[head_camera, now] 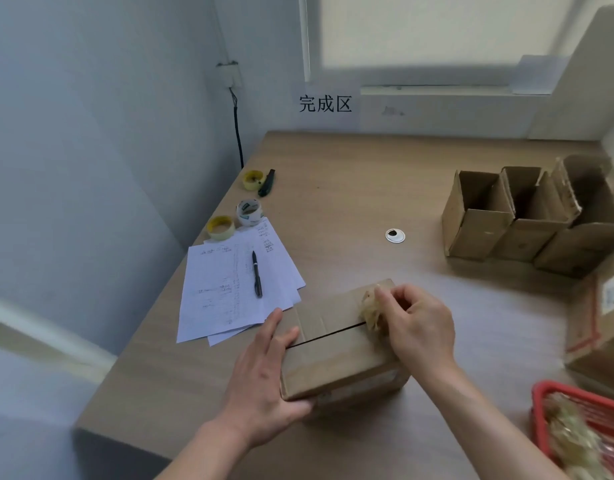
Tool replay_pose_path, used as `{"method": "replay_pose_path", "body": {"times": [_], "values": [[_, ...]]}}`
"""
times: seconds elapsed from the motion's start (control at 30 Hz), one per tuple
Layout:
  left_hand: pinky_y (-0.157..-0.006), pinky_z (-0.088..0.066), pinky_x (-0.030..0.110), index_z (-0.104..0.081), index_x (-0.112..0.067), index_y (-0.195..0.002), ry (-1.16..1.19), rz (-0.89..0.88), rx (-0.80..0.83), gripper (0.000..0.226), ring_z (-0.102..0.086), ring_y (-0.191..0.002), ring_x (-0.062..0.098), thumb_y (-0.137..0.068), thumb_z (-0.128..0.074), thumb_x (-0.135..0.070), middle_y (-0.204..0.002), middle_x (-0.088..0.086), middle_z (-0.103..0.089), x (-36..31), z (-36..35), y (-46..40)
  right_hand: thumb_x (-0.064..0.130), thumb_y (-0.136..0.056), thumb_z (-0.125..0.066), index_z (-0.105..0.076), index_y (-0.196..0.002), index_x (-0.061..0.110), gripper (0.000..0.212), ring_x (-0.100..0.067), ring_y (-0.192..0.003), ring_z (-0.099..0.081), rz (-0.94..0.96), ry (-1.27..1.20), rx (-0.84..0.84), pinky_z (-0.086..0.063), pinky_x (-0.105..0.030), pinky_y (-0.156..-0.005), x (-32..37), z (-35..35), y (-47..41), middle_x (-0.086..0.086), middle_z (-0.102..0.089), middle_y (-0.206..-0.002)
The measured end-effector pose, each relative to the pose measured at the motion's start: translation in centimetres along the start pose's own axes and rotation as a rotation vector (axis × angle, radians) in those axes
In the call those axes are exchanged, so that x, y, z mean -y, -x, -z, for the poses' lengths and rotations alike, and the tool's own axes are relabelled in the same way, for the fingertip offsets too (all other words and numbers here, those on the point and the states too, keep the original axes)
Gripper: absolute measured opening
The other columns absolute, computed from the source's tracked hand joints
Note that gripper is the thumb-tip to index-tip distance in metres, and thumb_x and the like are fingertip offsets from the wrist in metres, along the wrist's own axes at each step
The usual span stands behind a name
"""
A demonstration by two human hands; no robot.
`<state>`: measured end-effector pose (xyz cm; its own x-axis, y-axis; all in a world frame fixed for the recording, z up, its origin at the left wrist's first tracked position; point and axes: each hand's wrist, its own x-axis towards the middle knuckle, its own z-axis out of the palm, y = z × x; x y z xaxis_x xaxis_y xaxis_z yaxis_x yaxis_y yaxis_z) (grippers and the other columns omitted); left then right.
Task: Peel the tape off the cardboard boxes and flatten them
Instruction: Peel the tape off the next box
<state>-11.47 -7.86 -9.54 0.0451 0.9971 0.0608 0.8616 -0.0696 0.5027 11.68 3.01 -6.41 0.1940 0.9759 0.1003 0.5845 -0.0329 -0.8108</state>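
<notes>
Plenty of bare table [350, 188] in the middle and toward the far wall, only a small round grommet [395, 235] sitting flush there. Left edge crowded: three tape rolls [249, 212], a dark cutter [266, 183], loose papers [229, 289] with a pen [256, 274] on top, reaching right up beside the closed box [340, 344]. Right side blocked by three open boxes [527, 216] in a row (touching each other), another carton [599, 323] and a red basket [582, 431] nearer. Open lane between closed box and carton.

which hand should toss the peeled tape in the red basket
Right. The right hand already pinches the crumpled tape, and the red basket sits on its side. The left hand steadies the cardboard box.
</notes>
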Motion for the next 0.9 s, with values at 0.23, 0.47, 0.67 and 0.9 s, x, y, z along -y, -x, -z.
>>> {"method": "replay_pose_path", "body": {"times": [0.23, 0.47, 0.67, 0.9], "values": [[-0.110, -0.024, 0.022, -0.030, -0.040, -0.146, -0.018, -0.009, 0.006, 0.102, -0.020, -0.145, 0.006, -0.054, -0.069, -0.062, -0.158, -0.029, 0.017, -0.5, -0.2, -0.1, 0.033, -0.088, -0.068, -0.056, -0.086, 0.031, 0.012, -0.011, -0.060, -0.056, -0.044, -0.034, 0.131, -0.041, -0.033, -0.058, -0.9, 1.1, -1.9, 0.002, -0.059, -0.055], [-0.112, -0.032, 0.031, -0.022, -0.044, -0.146, -0.018, -0.059, -0.001, 0.107, -0.026, -0.143, 0.014, -0.053, -0.066, -0.072, -0.158, -0.028, 0.020, 0.6, -0.5, -0.6, 0.036, -0.082, -0.075, -0.053, -0.084, 0.026, 0.024, -0.018, -0.068, -0.050, 0.043, 0.179, -0.147, -0.030, -0.031, -0.058, -1.1, 0.2, -1.1, 0.011, -0.047, -0.071], [-0.117, -0.021, 0.029, -0.024, -0.041, -0.146, -0.011, -0.098, 0.000, 0.104, -0.018, -0.145, 0.015, -0.053, -0.060, -0.074, -0.160, -0.019, 0.019, 1.4, -1.0, -0.9, 0.021, -0.087, -0.074, -0.068, -0.094, 0.026, 0.011, -0.017, -0.069, -0.059, -0.193, -0.119, -0.062, -0.043, -0.029, -0.064, -1.2, -0.2, -1.4, 0.001, -0.064, -0.077], [-0.116, -0.013, 0.025, -0.020, -0.044, -0.147, 0.011, -0.144, 0.023, 0.106, -0.006, -0.148, 0.011, -0.053, -0.061, -0.073, -0.158, -0.022, 0.021, 2.6, -0.3, -1.4, -0.002, -0.090, -0.057, -0.073, -0.101, 0.005, 0.021, -0.022, -0.063, -0.065, -0.702, -0.692, -0.002, -0.052, -0.026, -0.054, -1.0, 0.7, -1.3, -0.015, -0.073, -0.082]]}}
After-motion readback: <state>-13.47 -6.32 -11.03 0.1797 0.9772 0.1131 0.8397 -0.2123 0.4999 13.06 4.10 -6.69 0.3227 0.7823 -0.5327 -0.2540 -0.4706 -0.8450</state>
